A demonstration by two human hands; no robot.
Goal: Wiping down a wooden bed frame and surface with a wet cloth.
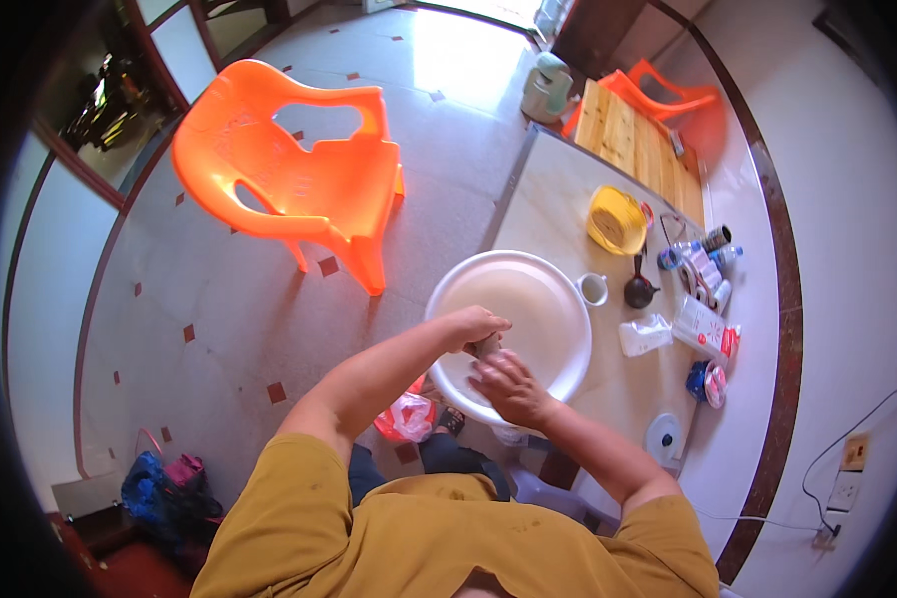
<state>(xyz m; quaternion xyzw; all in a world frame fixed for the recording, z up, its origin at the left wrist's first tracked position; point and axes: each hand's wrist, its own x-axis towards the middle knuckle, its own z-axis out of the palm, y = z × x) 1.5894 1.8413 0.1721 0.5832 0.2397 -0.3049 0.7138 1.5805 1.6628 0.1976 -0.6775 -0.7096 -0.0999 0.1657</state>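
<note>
In the head view, a brownish-grey piece (487,346) is above the white basin (533,299), just toward nine o'clock from the basin's middle. The two hands meet there: the left hand (477,328), coming in from nine o'clock, is closed around the piece, and the right hand (514,387), at six o'clock, is blurred with its fingers right at the lower end; I cannot tell how firmly it grips. Reading from the basin, a white mug (594,289) stands near its rim at two o'clock on the bench (558,189), a yellow basket (617,220) lies past one o'clock, and an orange chair (299,179) stands at ten o'clock.
</note>
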